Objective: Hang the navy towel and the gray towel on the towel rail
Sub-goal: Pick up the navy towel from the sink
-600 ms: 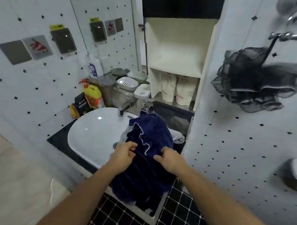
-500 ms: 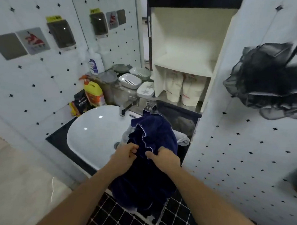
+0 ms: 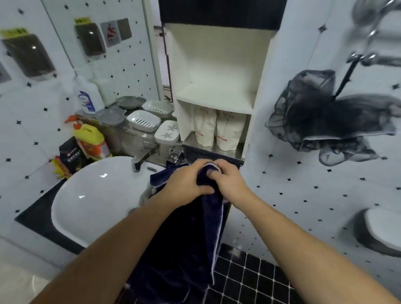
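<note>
The navy towel [image 3: 189, 239] is gripped by both hands at its top edge: the left hand [image 3: 184, 182] is closed over a bunched fold, and the right hand [image 3: 228, 180] is closed beside it, the two touching. Compared with 0.5 s ago, the hands have been raised and brought together, and the towel has been lifted off the basin [image 3: 93, 198] edge so that it now hangs freely below the grip; pickup is judged complete, and carriage to the rail [image 3: 384, 58], at upper right, is judged to be the next step. The gray towel cannot be identified with certainty; only a pale strip shows behind the navy one. The basin appears empty. In the niche [image 3: 215, 98], the upper shelf holds nothing, and two white pouches [image 3: 219, 130] stand on the lower level. Soap dishes [image 3: 145, 121] sit on the ledge; their contents cannot be determined
</note>
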The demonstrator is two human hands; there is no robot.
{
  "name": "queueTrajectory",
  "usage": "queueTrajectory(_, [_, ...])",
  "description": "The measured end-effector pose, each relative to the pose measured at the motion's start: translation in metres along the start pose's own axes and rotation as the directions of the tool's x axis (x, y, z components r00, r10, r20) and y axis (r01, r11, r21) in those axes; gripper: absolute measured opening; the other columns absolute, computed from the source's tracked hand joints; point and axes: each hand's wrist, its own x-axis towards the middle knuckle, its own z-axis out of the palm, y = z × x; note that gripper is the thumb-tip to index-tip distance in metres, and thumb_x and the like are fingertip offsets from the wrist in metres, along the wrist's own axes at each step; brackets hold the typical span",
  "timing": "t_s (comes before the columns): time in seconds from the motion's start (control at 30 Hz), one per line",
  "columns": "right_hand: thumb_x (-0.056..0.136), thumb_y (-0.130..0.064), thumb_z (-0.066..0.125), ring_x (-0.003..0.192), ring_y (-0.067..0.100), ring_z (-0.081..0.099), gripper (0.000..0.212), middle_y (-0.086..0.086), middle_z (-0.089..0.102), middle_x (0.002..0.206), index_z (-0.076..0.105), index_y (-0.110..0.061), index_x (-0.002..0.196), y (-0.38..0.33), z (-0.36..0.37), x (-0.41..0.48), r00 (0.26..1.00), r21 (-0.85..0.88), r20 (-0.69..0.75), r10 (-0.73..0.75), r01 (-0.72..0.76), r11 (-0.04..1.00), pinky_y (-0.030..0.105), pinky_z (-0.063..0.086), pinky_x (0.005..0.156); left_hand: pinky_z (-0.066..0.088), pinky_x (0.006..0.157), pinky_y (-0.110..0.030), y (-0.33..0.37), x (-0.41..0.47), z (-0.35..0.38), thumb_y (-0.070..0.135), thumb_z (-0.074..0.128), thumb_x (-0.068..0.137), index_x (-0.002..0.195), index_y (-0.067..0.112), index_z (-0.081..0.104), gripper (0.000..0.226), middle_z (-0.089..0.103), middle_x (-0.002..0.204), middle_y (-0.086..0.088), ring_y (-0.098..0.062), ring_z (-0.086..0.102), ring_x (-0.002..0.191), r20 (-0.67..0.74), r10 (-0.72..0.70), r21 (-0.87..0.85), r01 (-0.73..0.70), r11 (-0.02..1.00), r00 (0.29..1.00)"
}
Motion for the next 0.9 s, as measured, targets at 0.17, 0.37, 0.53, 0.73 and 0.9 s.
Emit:
queueTrajectory(0.17, [0.085, -0.021, 0.069, 0.079, 0.013, 0.066, 0.008, -0.006, 0.07, 0.082, 0.063, -0.024, 0.09, -0.035, -0.067, -0.028, 0.986, 0.241, -0.15, -0.072, 0.107, 0.965, 0.031, 0.054, 0.073, 0.049, 0.066, -0.037, 0.086, 0.04, -0.019, 0.031, 0.078, 0.073, 0.079, 0.028, 0.07, 0.011, 0.071, 0.072, 0.009, -0.008, 0.065, 0.072, -0.196, 0.099, -0.066, -0.114, 0.991, 0.975])
queueTrajectory(0.37, [0.083, -0.01, 0.072, 0.07, 0.015, 0.066, 0.017, 0.002, 0.07, 0.08, 0.067, -0.003, 0.098, -0.001, -0.111, -0.091, 0.99, 0.162, -0.138, 0.002, 0.02, 0.987, 0.025, 0.051, 0.065, 0.052, 0.077, -0.045, 0.219, 0.042, -0.029, 0.039, 0.074, 0.073, 0.082, 0.015, 0.069, 0.026, 0.071, 0.077, -0.003, -0.027, 0.065, 0.079, -0.354, 0.256, -0.057, -0.294, 0.954, 0.899])
queueTrajectory(0.53, [0.083, -0.011, 0.062, 0.078, 0.018, 0.065, 0.013, 0.005, 0.07, 0.084, 0.068, -0.013, 0.095, 0.028, -0.146, -0.144, 0.986, 0.142, -0.128, 0.105, -0.087, 0.986, 0.036, 0.054, 0.074, 0.051, 0.069, -0.031, 0.333, 0.025, -0.035, 0.036, 0.075, 0.07, 0.07, 0.03, 0.063, 0.014, 0.063, 0.065, 0.013, -0.006, 0.059, 0.065, -0.465, 0.398, -0.069, -0.481, 0.874, 0.791])
queueTrajectory(0.73, [0.078, -0.025, 0.056, 0.086, 0.014, 0.068, 0.022, -0.004, 0.073, 0.091, 0.071, -0.018, 0.092, -0.009, -0.187, -0.208, 0.993, 0.528, 0.002, -0.118, 0.099, 0.844, 0.029, 0.052, 0.074, 0.054, 0.078, -0.038, 0.419, 0.013, -0.023, 0.037, 0.074, 0.072, 0.081, 0.024, 0.065, 0.018, 0.069, 0.08, 0.005, -0.018, 0.068, 0.085, -0.51, 0.376, 0.034, -0.419, 0.907, 0.773])
queueTrajectory(0.9, [0.081, -0.047, 0.071, 0.098, 0.02, 0.07, 0.037, -0.001, 0.076, 0.102, 0.07, -0.019, 0.105, -0.001, -0.224, -0.257, 0.976, 0.226, -0.159, -0.146, 0.18, 0.957, 0.037, 0.058, 0.085, 0.054, 0.079, -0.033, 0.478, 0.005, -0.003, 0.041, 0.071, 0.07, 0.083, 0.028, 0.064, 0.02, 0.069, 0.081, 0.015, -0.008, 0.068, 0.083, -0.597, 0.379, 0.087, -0.413, 0.907, 0.707])
